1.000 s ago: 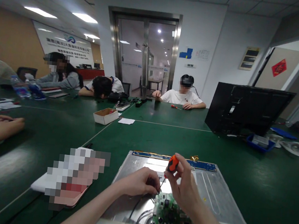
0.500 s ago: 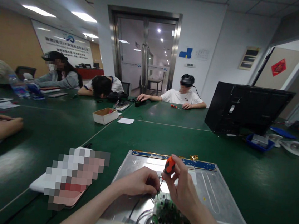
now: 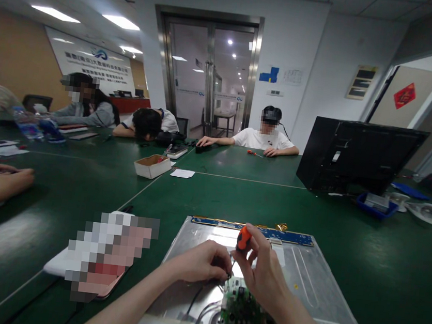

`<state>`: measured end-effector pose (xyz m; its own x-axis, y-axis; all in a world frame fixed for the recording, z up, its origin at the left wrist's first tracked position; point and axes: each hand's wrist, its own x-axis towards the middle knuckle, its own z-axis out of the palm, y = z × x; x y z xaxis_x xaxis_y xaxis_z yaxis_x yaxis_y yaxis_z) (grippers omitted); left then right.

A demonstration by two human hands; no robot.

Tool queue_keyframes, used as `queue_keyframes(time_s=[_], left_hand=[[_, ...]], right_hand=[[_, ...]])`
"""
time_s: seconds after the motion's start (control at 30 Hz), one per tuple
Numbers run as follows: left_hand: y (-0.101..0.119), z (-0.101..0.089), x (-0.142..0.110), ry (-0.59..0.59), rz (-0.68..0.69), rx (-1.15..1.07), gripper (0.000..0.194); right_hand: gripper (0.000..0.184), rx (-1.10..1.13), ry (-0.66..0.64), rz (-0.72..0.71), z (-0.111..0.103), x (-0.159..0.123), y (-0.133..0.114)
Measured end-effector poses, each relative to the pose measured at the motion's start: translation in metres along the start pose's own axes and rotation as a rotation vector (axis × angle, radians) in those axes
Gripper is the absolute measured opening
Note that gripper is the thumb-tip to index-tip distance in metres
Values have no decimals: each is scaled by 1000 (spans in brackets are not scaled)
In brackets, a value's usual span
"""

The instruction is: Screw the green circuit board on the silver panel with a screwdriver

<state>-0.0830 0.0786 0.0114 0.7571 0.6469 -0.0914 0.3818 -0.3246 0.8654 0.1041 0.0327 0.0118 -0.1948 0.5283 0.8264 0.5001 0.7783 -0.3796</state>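
Observation:
My right hand [image 3: 264,266] is closed on the orange and black handle of a screwdriver [image 3: 243,238], held nearly upright. Its thin shaft points down to the upper left corner of a green circuit board [image 3: 238,305]. Beside the shaft tip, the fingers of my left hand [image 3: 204,262] are pinched together at the board's corner; what lies between them is hidden. The board sits on a silver metal panel [image 3: 304,276] with a blue strip board [image 3: 293,238] along its far edge. Dark cables [image 3: 200,319] run from the board's left side.
Left of the panel lie pixelated white and pink flat items [image 3: 112,254]. A small open box [image 3: 152,167] and white paper [image 3: 182,173] are farther off. A black monitor [image 3: 357,157] and blue tray [image 3: 377,205] stand at right. Another person's hands [image 3: 0,184] rest at left; several people sit around.
The screwdriver handle has shifted very slightly left. Both hands otherwise keep their places at the board's corner, and the view has moved a little.

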Motion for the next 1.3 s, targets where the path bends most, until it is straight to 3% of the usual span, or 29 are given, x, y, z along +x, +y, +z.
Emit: queue_keyframes(time_s=[0.4,0.6,1.07,1.3], left_hand=[[4,0,2,21,-22,-68,3],[-6,-3,5,-38,-12,-65,6],[-5,0,2,6,-13,-24,10],[-10,0,3,-13,12,-22,13]], right_hand=[[54,-32,-67,1,-1,6,-8],[66,20,-124,59,-2,2,-6],[58,-86,-86,24,-1,1,-4],[68,7,-143,53,-3,2,-7]])
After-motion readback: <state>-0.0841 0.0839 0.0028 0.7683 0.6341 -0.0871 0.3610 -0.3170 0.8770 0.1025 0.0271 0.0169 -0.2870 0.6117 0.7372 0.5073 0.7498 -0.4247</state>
